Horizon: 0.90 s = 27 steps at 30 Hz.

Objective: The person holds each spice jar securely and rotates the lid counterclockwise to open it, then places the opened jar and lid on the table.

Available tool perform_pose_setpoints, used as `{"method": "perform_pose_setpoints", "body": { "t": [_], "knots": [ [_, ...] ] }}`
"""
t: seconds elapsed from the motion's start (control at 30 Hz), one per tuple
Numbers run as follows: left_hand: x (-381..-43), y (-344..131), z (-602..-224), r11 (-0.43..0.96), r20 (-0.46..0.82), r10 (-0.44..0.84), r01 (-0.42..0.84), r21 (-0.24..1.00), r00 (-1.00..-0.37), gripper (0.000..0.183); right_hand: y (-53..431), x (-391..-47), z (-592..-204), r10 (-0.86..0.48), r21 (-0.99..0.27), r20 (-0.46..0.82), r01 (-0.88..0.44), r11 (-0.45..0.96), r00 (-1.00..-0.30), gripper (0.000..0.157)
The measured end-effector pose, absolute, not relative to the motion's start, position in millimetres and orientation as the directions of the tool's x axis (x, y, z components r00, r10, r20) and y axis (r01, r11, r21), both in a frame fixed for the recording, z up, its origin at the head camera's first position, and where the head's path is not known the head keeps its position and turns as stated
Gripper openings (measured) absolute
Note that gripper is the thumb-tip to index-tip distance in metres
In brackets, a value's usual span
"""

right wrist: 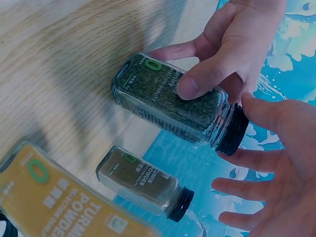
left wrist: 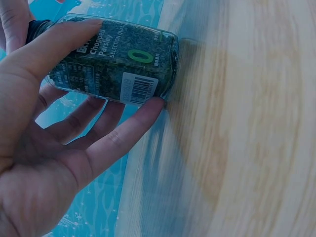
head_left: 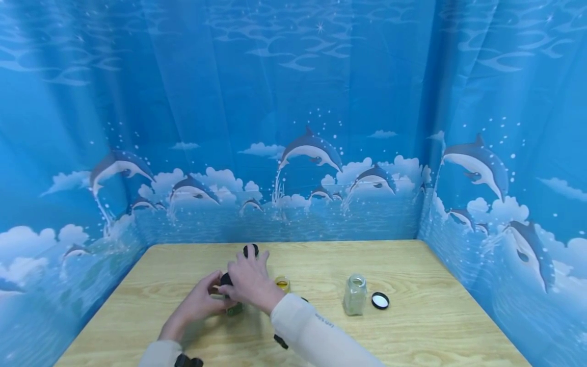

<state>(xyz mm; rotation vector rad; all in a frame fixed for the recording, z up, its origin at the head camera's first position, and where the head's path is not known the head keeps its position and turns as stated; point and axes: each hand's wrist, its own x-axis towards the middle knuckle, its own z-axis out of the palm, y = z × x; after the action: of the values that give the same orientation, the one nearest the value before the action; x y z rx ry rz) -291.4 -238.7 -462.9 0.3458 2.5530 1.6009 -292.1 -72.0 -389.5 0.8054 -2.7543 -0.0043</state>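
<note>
My left hand point(head_left: 202, 300) grips a clear glass jar of chopped parsley point(left wrist: 118, 54), its thumb lying across the label. The base of that jar is at the tabletop; whether it touches I cannot tell. On the jar's neck sits a black screw cap point(right wrist: 233, 129). The thumb and index finger of my right hand point(right wrist: 276, 158) pinch this cap from its sides, while the other fingers are spread away from it. Seen from the head, the right hand point(head_left: 252, 280) covers part of the jar and cap.
A jar of turmeric powder point(right wrist: 69, 197) and a black-capped jar of cumin powder point(right wrist: 140, 180) stand near the hands. Farther right are a clear glass jar point(head_left: 355, 295) without its lid and a black lid point(head_left: 380, 300), white inside up. Behind the wooden table point(head_left: 435, 326) hangs a dolphin curtain point(head_left: 220, 122).
</note>
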Motion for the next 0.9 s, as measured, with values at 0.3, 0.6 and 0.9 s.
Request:
{"method": "perform_pose_setpoints", "body": {
  "t": [0.3,0.6,0.9],
  "knots": [
    [-291.2,-239.5,-464.2,0.414,0.04,0.246,0.143,0.899,-0.968,0.045,-74.3,-293.2,-391.0,-0.534,0.045,0.232,-0.54,0.841,-0.813,0.038],
    [-290.0,-240.0,-463.0,0.438,0.08,0.246,0.185,0.88,-0.966,0.045,-76.2,-290.2,-388.3,-0.541,0.013,0.175,-0.548,0.837,-0.823,0.038],
    [-291.5,-242.1,-465.8,0.464,0.105,0.266,0.222,0.857,-0.958,0.051,-74.0,-289.3,-387.2,-0.558,0.015,0.147,-0.562,0.827,-0.817,0.037]
  ]
}}
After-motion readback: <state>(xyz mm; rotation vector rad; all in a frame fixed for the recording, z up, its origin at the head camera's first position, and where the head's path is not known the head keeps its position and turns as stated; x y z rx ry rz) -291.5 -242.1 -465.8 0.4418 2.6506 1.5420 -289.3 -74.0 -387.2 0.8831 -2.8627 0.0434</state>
